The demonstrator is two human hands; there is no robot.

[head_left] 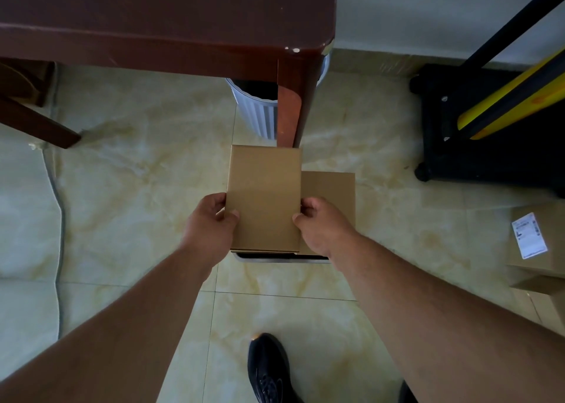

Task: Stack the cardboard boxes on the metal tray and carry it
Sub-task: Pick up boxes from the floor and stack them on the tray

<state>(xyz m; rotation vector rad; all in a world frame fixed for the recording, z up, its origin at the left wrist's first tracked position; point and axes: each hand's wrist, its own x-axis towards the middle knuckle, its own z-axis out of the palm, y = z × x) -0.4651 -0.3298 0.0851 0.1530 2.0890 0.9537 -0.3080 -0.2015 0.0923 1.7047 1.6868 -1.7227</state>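
A: What are the hands doing?

B: The left hand [211, 222] and the right hand [321, 224] each pinch one long side of a box [263, 198], thumbs on top, fingers curled under its edges. It is held flat, above the floor [137, 188].

A: Where is the tray?

B: Directly below. Only a thin strip of the tray [284, 257] rim shows under the box's near edge. A second box [331, 194] lies lower, just right of the held one, probably already on the tray.

A: What surrounds them?

B: A brown counter [153, 20] stands beyond, its leg close to the box's far end, with a white bin [256, 112] beside the leg. More boxes [538, 249] sit far right. A black shoe [269, 369] is near the bottom.

A: What could go wrong?

B: I'd judge that the held box hides the tray, so it could land overhanging the rim or half across the lower box, making a stack that tips when carried.
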